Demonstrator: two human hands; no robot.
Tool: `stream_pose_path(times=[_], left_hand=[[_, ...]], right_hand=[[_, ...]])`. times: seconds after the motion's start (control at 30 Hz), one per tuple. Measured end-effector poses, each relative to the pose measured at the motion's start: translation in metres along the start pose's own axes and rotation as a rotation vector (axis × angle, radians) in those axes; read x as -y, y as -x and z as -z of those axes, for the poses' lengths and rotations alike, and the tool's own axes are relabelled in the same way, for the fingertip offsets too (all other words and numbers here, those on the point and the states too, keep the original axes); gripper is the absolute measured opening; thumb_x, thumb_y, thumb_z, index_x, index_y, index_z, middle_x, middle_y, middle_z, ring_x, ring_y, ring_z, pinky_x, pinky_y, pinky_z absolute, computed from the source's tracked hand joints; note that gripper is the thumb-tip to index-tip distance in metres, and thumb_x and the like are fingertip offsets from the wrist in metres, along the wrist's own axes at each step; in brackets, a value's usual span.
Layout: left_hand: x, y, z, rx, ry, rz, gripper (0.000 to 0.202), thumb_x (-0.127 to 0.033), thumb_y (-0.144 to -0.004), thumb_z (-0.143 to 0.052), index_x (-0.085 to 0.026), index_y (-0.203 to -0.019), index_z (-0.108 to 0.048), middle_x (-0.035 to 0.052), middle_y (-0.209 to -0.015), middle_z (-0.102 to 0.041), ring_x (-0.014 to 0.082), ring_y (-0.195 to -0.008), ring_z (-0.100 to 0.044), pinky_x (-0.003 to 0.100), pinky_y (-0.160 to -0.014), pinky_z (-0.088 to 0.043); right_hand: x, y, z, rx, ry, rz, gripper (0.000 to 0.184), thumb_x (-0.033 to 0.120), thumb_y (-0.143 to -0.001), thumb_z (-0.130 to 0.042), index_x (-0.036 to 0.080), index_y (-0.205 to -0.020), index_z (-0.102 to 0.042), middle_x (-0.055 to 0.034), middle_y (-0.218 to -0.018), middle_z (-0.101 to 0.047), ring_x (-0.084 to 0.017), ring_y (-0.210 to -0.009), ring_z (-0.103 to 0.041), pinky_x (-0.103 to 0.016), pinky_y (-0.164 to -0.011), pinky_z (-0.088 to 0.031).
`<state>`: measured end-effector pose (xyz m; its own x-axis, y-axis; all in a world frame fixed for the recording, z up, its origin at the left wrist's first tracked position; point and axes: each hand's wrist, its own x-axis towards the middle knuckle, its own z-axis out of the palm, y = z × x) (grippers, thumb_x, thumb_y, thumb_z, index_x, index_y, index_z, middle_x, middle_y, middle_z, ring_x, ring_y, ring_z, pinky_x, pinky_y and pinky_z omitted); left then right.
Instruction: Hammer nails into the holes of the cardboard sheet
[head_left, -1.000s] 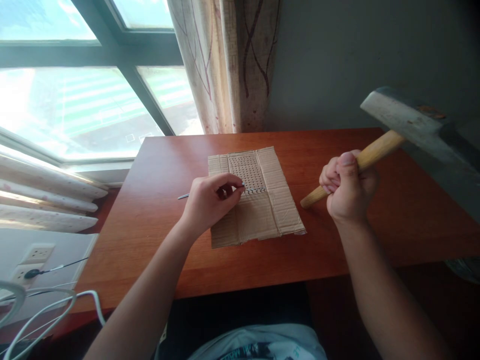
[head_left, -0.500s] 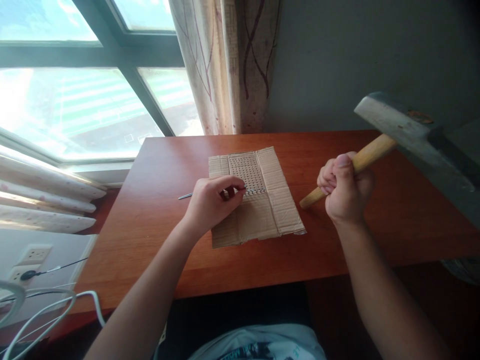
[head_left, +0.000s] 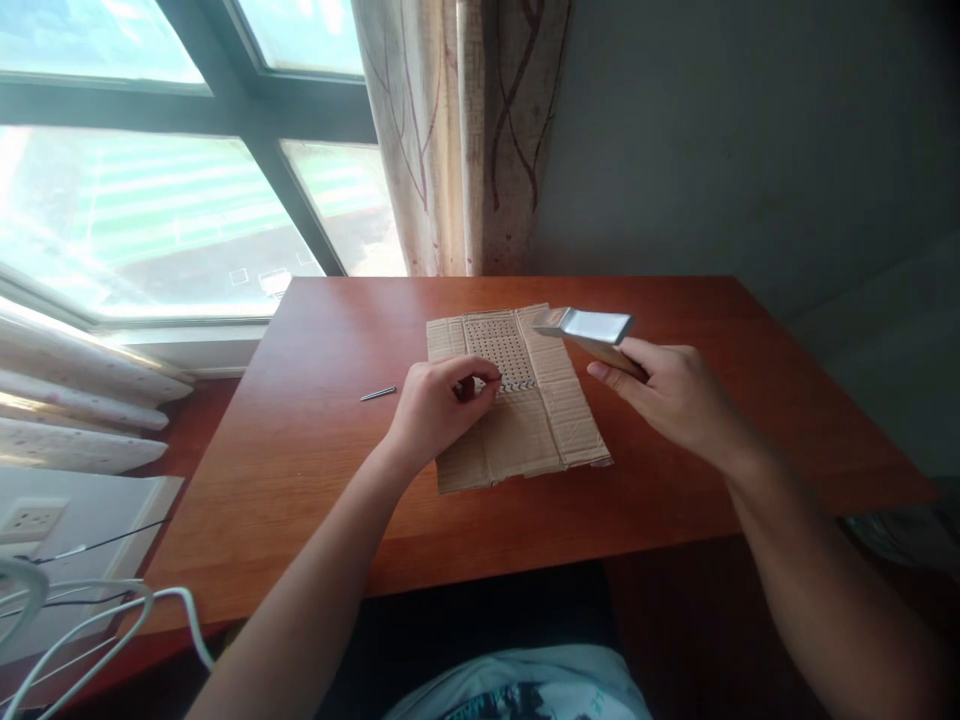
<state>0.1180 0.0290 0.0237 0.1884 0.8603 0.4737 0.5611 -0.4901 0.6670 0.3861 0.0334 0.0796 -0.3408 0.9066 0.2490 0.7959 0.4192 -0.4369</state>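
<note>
A flattened cardboard sheet (head_left: 551, 425) lies on the red-brown table (head_left: 315, 470). A patch of small holes and a row of nail heads (head_left: 501, 350) mark its upper middle. My left hand (head_left: 442, 405) rests on the cardboard with thumb and finger pinched together at the nail row, seemingly on a small nail. My right hand (head_left: 671, 395) grips the wooden handle of a hammer, whose grey metal head (head_left: 589, 325) is low over the cardboard, just right of the hole patch.
A loose nail (head_left: 378, 393) lies on the table left of the cardboard. Behind are a window (head_left: 150, 200) and a patterned curtain (head_left: 465, 130). White cables (head_left: 82, 610) and a wall socket (head_left: 30, 520) are at lower left.
My right hand swung the hammer down from high on the right; its head now sits low over the cardboard. My left hand kept its pinch at the nail row.
</note>
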Motion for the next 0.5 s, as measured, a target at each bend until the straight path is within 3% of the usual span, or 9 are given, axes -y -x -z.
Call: stream_pose_path(times=[0.1, 0.3, 0.5], left_hand=[[0.000, 0.001, -0.001, 0.000, 0.022, 0.005, 0.006, -0.014, -0.079, -0.065, -0.018, -0.078, -0.070, -0.0036, -0.063, -0.064, 0.0061, -0.053, -0.052, 0.018, -0.054, -0.043], [0.001, 0.002, -0.002, 0.009, 0.028, 0.010, 0.007, -0.015, -0.079, -0.064, -0.018, -0.080, -0.070, -0.0031, -0.063, -0.064, 0.0069, -0.054, -0.053, 0.018, -0.054, -0.043], [0.003, 0.002, -0.004, -0.002, 0.029, 0.007, 0.007, -0.015, -0.079, -0.065, -0.019, -0.080, -0.071, -0.0034, -0.065, -0.066, 0.0067, -0.054, -0.054, 0.018, -0.056, -0.044]], right_hand=[[0.011, -0.002, 0.009, 0.053, 0.062, -0.013, 0.045, 0.047, -0.095, -0.053, 0.020, -0.063, -0.037, 0.0057, -0.053, -0.038, -0.009, -0.048, -0.035, -0.027, -0.050, -0.024], [0.036, -0.001, 0.022, 0.075, 0.099, 0.029, 0.041, 0.044, -0.096, -0.052, 0.021, -0.064, -0.039, 0.0058, -0.052, -0.037, -0.009, -0.047, -0.035, -0.028, -0.051, -0.024], [0.047, -0.001, 0.016, 0.137, 0.073, 0.056, 0.041, 0.043, -0.098, -0.050, 0.021, -0.066, -0.038, 0.0049, -0.054, -0.042, -0.010, -0.049, -0.040, -0.027, -0.052, -0.026]])
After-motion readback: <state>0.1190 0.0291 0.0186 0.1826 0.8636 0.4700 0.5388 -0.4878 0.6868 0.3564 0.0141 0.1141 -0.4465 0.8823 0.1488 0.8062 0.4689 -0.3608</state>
